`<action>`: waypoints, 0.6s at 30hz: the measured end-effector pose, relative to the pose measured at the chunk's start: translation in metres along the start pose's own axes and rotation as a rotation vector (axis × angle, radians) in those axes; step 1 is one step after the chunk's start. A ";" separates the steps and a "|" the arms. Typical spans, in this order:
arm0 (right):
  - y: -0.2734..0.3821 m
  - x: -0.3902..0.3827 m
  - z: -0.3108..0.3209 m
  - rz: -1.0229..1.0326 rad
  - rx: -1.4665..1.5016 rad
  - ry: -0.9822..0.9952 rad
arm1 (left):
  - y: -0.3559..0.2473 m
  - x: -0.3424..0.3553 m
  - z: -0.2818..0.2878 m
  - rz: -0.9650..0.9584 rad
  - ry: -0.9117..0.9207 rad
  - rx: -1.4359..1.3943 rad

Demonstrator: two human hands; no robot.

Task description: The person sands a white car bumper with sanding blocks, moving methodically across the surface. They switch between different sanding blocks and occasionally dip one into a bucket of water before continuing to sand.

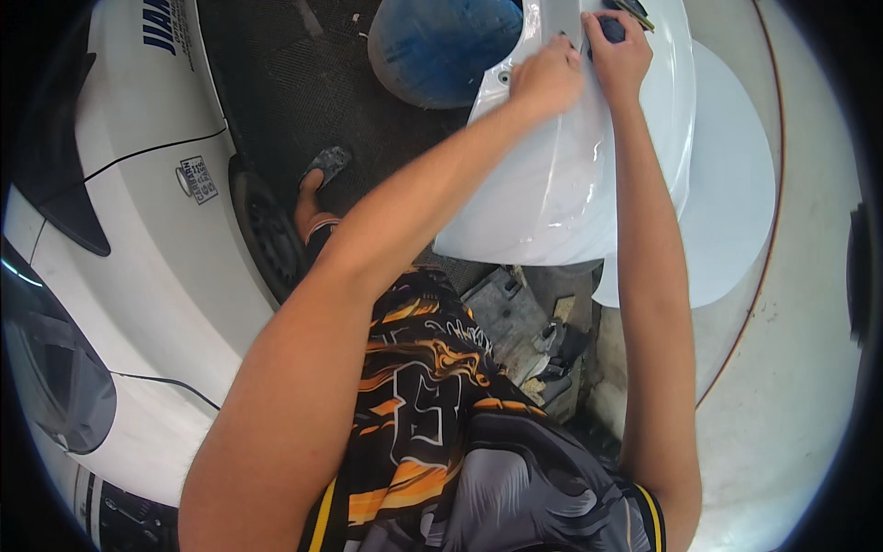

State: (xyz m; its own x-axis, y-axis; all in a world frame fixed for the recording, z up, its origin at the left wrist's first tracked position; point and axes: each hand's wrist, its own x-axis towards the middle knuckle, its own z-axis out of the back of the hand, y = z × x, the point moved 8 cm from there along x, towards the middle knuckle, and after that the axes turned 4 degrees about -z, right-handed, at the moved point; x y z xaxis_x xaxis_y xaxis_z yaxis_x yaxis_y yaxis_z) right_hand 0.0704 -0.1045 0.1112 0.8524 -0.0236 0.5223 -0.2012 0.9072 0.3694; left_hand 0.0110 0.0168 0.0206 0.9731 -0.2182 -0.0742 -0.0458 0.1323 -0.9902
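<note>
A glossy white curved panel [552, 184], which looks like a vehicle body part, lies before me at the top middle. Over its upper part, my left hand [550, 78] is closed in a fist-like grip; what it holds, if anything, is too small to make out. Just to its right, my right hand [624, 60] has its thumb and fingers curled round a small dark rounded object [610, 28]. A thin dark tool-like item [635, 13] lies by the right fingertips. Near my left wrist, a small round hole [504, 77] shows at the panel's edge.
A blue drum [441, 51] stands beyond the panel's left side. To my left is a white car [156, 239] with a dark wheel [265, 221]. A pale vehicle surface [782, 368] fills the right side. Below the panel sits a cluttered grey board [506, 317] with assorted pieces.
</note>
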 end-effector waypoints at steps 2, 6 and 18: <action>0.002 0.000 0.004 0.036 0.003 -0.041 | -0.003 0.003 -0.001 -0.042 0.007 0.034; -0.003 0.002 0.000 0.001 -0.012 0.003 | 0.004 -0.004 -0.010 0.039 0.026 -0.054; 0.000 0.000 0.003 -0.008 0.033 -0.006 | 0.045 0.028 0.054 0.191 -0.189 -0.464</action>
State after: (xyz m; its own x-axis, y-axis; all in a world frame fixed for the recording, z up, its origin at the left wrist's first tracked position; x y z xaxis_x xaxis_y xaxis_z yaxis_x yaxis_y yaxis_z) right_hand 0.0694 -0.1053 0.1137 0.8512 -0.0329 0.5238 -0.2105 0.8928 0.3982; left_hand 0.0480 0.0690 -0.0197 0.9593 -0.0485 -0.2782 -0.2797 -0.2981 -0.9126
